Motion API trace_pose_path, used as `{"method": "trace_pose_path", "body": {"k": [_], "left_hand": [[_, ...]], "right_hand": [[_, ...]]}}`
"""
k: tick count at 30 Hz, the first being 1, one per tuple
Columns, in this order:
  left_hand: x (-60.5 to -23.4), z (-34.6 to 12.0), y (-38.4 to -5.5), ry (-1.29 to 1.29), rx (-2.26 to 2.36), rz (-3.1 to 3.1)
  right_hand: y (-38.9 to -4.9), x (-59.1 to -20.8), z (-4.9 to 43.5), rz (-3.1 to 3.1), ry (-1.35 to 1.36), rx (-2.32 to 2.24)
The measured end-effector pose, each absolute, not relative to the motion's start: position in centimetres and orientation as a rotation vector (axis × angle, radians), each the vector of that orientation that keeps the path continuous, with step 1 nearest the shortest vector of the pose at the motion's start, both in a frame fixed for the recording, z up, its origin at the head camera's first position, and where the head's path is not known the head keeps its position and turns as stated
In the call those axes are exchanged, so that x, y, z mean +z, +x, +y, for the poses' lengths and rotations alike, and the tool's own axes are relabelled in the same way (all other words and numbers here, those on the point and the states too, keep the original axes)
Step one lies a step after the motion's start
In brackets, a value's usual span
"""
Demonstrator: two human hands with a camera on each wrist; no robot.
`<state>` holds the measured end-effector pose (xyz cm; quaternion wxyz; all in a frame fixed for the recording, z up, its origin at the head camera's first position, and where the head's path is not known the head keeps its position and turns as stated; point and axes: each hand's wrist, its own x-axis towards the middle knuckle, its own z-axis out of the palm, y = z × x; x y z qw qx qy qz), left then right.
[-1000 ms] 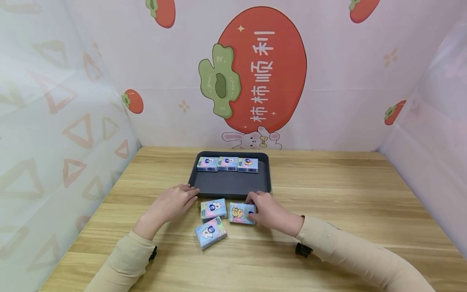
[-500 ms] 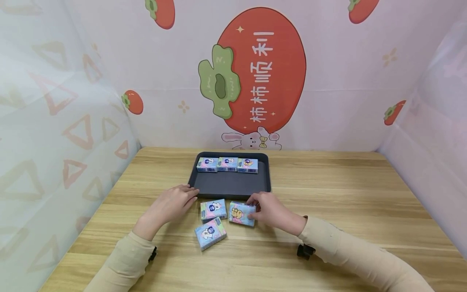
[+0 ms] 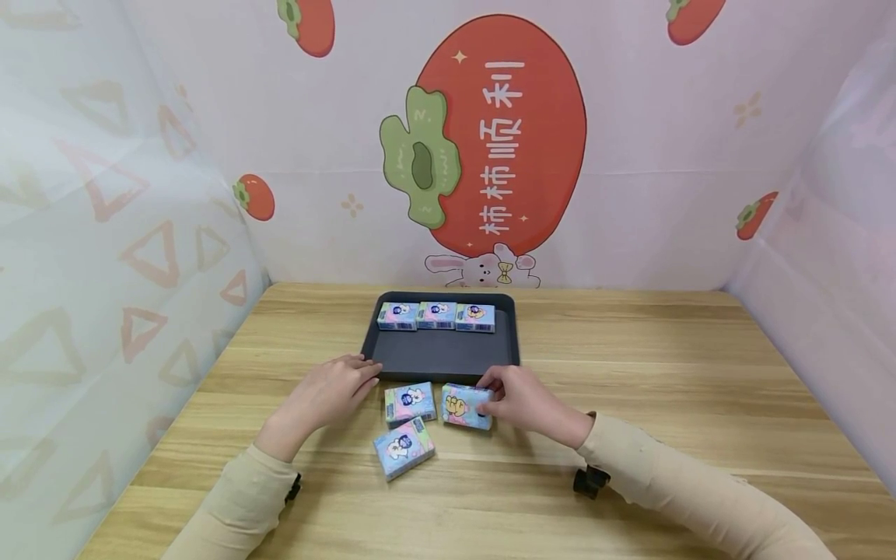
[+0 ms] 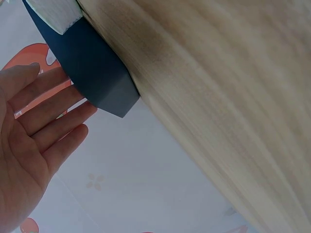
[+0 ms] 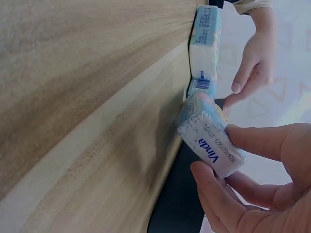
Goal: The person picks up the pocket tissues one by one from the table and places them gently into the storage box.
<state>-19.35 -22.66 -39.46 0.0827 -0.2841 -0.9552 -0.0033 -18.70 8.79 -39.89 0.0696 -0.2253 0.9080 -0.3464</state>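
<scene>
My right hand (image 3: pixel 526 398) pinches a small blue-and-pink tissue pack (image 3: pixel 459 406) with yellow cartoon figures. In the right wrist view, that pack (image 5: pixel 214 141) is tilted between thumb and fingers, its end printed "Vinda", close over the wood. My left hand (image 3: pixel 334 393) rests its fingertips at the near left corner of a dark grey tray (image 3: pixel 437 356). The left wrist view shows the fingers (image 4: pixel 51 109) extended against the tray's outside wall (image 4: pixel 92 63). Beside the held pack lie two more tissue packs, one near the tray (image 3: pixel 407 404) and a skewed pack (image 3: pixel 404 449) closer to me.
Along the tray's far side stand three tissue packs in a row: a left pack (image 3: pixel 397 316), a middle pack (image 3: pixel 436 315) and a right pack (image 3: pixel 475 317). The wooden table (image 3: pixel 630 350) meets a printed backdrop (image 3: pixel 630 194) behind, with cloth walls at both sides.
The right hand has tilted the pack it pinches and shifted it slightly to the right. My left hand, the tray and the other packs keep their places.
</scene>
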Motion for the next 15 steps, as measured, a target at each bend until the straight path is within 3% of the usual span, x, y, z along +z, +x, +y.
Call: {"method": "trace_pose_path", "body": {"k": [15], "left_hand": [[-39.5, -22.7, -19.5, -0.865, -0.012, -2.837]], "right_hand": [[-19.2, -38.7, 9.1, 2.727, -0.671, -1.087]]}}
